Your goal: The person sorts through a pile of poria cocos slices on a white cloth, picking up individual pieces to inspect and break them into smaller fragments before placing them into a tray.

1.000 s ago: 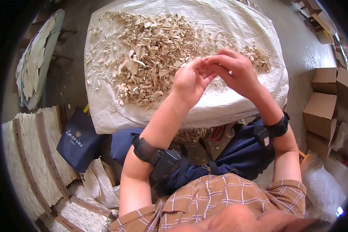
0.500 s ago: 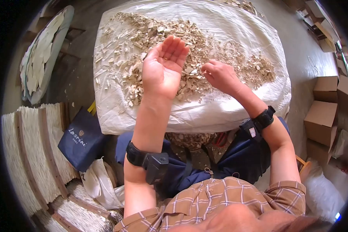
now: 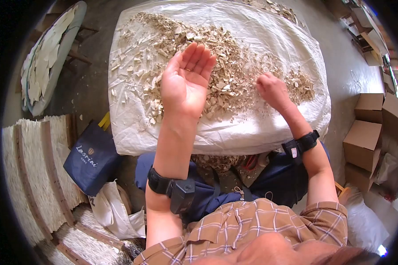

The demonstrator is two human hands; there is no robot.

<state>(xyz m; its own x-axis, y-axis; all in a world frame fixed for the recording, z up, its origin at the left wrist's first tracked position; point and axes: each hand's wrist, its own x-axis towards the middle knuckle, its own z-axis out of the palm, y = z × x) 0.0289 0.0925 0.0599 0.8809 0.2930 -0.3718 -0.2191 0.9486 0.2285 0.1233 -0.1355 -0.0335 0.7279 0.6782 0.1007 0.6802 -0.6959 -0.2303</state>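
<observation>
A spread of pale dried flakes and chips (image 3: pixel 223 86) lies on a white cloth (image 3: pixel 163 140) over a table. Above the left part of this spread, my left hand (image 3: pixel 185 86) is held palm up, fingers stretched out and slightly cupped, with nothing visible in the palm. My right hand (image 3: pixel 275 92) is over finer crumbs to the right, its fingers pinched together. Whatever they may hold is hidden. Another small heap of chips (image 3: pixel 300 86) lies just right of that hand.
Cardboard boxes (image 3: pixel 362 137) are stacked on the right. At the left are a dark blue bag (image 3: pixel 90 157), stacked white sheets with wooden strips (image 3: pixel 35 176), and an oval tray (image 3: pixel 77 26) of large pale pieces. A basket of chips (image 3: pixel 216 162) sits under the table edge.
My right hand has moved right, from the middle of the chips toward the smaller heap, fingers still pinched. My left hand has stayed nearly in place.
</observation>
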